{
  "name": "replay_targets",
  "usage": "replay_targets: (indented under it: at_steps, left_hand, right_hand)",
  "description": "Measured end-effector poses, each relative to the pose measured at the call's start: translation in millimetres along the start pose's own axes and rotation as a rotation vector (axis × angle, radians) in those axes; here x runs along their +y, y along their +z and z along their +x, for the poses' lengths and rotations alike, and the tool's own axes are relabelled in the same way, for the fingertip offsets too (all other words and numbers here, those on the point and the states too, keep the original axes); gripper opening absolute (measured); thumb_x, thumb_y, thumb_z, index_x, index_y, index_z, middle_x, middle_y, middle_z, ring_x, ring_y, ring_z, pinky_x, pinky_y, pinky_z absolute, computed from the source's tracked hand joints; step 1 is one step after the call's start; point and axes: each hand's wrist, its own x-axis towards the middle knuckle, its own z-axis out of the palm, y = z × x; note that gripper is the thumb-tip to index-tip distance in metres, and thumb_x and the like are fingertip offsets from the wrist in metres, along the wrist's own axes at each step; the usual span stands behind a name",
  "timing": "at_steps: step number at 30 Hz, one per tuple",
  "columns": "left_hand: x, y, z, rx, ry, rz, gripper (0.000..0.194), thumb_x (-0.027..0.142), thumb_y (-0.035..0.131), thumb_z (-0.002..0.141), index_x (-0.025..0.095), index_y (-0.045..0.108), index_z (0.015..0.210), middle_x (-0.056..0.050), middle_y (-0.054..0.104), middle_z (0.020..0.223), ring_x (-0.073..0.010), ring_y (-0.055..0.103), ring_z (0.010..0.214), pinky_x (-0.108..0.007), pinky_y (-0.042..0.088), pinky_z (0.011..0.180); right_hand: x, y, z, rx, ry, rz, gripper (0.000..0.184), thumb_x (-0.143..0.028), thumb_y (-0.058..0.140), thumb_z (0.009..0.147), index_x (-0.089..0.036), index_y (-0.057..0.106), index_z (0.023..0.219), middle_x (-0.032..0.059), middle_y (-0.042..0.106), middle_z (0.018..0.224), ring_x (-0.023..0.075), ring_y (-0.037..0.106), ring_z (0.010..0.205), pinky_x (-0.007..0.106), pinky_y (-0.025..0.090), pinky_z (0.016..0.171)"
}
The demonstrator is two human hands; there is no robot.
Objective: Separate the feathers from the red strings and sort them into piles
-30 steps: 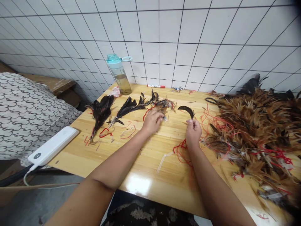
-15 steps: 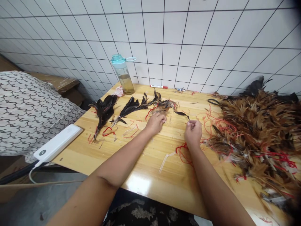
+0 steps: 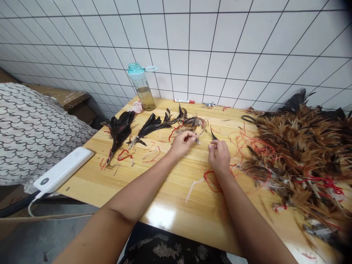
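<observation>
- blk feather (image 3: 213, 132): thin, curved, tip up; base at fingertips of R hand, above table, R of L hand.
- R hand (image 3: 220, 157): closed in a pinch on 1 blk feather, thumb + index tog.
- L hand (image 3: 183, 143): fingers curled, thumb near index, close to small feather pile; can't tell if it grips anything.
- small feather pile (image 3: 192, 121): brn/gray/blk mix, just beyond L hand.
- red thread tangle (image 3: 255, 143): loose on table, btwn R hand and big heap; darker red loop (image 3: 211, 182) just below R hand, nr clear strip (image 3: 190, 190).
- big feather heap (image 3: 308, 143): mostly brn, some blk at back, red thread bits mixed in, far R of table.
- blk loop (image 3: 248, 118): at heap's back L edge; rest hidden.
- 2 blk bunches on L side: wide bunch (image 3: 121, 128) + narrow bunch (image 3: 151, 126); red cord (image 3: 125, 155) nr both.
- bottle (image 3: 143, 90): upright, teal lid, approx 1/2 full of yellowish liquid, back L; crumpled tissue (image 3: 136, 107) beside it.
- marker (image 3: 184, 101): wht w/ red cap, lies by tiled wall (image 3: 203, 55).
- wht device (image 3: 64, 168): cable plugged in, L edge of table (image 3: 132, 194).
</observation>
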Motion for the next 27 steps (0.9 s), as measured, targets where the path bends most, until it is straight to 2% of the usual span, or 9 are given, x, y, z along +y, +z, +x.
replay_targets:
  at_steps: [3, 8, 12, 15, 19, 23, 27]
  left_hand:
    - [7, 4.9, -6, -0.066, 0.086, 0.03, 0.015, 0.026, 0.059, 0.082, 0.014, 0.065, 0.088, -0.005, 0.067, 0.086, -0.0131, 0.06, 0.08, -0.025, 0.047, 0.075]
    - [17, 10.3, -13, -0.185, 0.158, 0.069, 0.013, 0.024, 0.058, 0.083, 0.015, 0.066, 0.087, -0.006, 0.068, 0.085, -0.014, 0.061, 0.08, -0.026, 0.047, 0.075]
    - [20, 12.0, -15, -0.241, 0.184, 0.088, 0.012, 0.024, 0.059, 0.083, 0.015, 0.066, 0.084, -0.006, 0.068, 0.084, -0.0148, 0.061, 0.079, -0.027, 0.047, 0.075]
    - [20, 12.3, -15, -0.282, 0.183, 0.115, 0.012, 0.024, 0.059, 0.082, 0.015, 0.066, 0.084, -0.005, 0.068, 0.084, -0.0144, 0.061, 0.079, -0.027, 0.047, 0.075]
    - [20, 13.4, -16, -0.269, 0.116, 0.074, 0.013, 0.026, 0.06, 0.081, 0.015, 0.063, 0.086, -0.005, 0.066, 0.084, -0.0137, 0.06, 0.078, -0.026, 0.047, 0.072]
    - [21, 15.9, -17, -0.222, 0.042, 0.031, 0.019, 0.027, 0.061, 0.079, 0.014, 0.061, 0.094, -0.004, 0.065, 0.084, -0.0126, 0.058, 0.074, -0.024, 0.045, 0.068]
    - [19, 16.3, -16, -0.172, 0.024, 0.021, 0.012, 0.026, 0.061, 0.08, 0.015, 0.061, 0.082, -0.002, 0.063, 0.076, -0.0116, 0.056, 0.072, -0.023, 0.043, 0.067]
  right_hand:
    - [0, 7, -2, -0.1, 0.071, 0.216, 0.02, -0.034, 0.048, 0.088, -0.019, 0.06, 0.093, 0.0061, 0.063, 0.08, 0.0191, 0.057, 0.072, 0.033, 0.046, 0.069]
    - [-4, 8, 0, -0.164, 0.189, 0.551, 0.024, -0.04, 0.052, 0.085, -0.019, 0.062, 0.092, 0.0042, 0.066, 0.078, 0.0159, 0.058, 0.065, 0.029, 0.046, 0.061]
    - [-4, 6, 2, -0.153, 0.289, 0.643, 0.026, -0.04, 0.051, 0.085, -0.019, 0.063, 0.094, 0.0, 0.059, 0.067, 0.0138, 0.054, 0.06, 0.026, 0.041, 0.055]
    - [0, 7, 3, -0.122, 0.248, 0.601, 0.021, -0.037, 0.051, 0.085, -0.019, 0.061, 0.082, -0.0011, 0.056, 0.064, 0.0136, 0.051, 0.06, 0.026, 0.04, 0.056]
    - [1, 9, 0, -0.099, 0.086, 0.401, 0.02, -0.032, 0.05, 0.086, -0.021, 0.054, 0.069, 0.0002, 0.055, 0.066, 0.0148, 0.051, 0.063, 0.028, 0.04, 0.061]
    - [-6, 6, -5, -0.191, -0.08, 0.101, 0.021, -0.026, 0.043, 0.09, -0.02, 0.06, 0.078, 0.005, 0.06, 0.075, 0.0177, 0.054, 0.071, 0.028, 0.039, 0.064]
    - [-10, 6, -8, -0.24, -0.083, 0.028, 0.02, -0.026, 0.045, 0.091, -0.02, 0.064, 0.085, 0.0056, 0.062, 0.078, 0.0184, 0.056, 0.073, 0.029, 0.04, 0.065]
